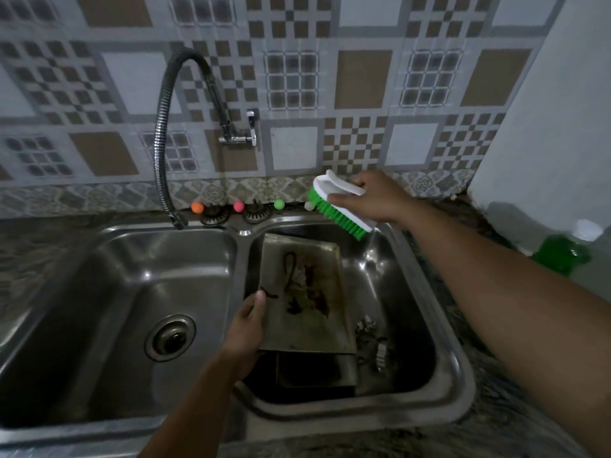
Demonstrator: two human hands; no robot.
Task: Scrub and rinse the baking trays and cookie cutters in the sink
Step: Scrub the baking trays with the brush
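Note:
A metal baking tray (307, 292) smeared with dark stains stands tilted in the right basin of the double sink (439, 352). My left hand (246, 325) grips its near left edge, thumb on the stained face. A second tray (314, 371) lies flat beneath it. Several small metal cookie cutters (373, 342) lie on the basin floor to the right. My right hand (370, 196) holds a white scrub brush with green bristles (337, 206) above the sink's back right corner, apart from the tray.
A flexible tap hose (162, 140) arcs from the wall valve (238, 133) down over the left basin (148, 312), which has a drain strainer (170, 337). Coloured balls (238, 206) line the back ledge. A green bottle (562, 252) stands on the right counter.

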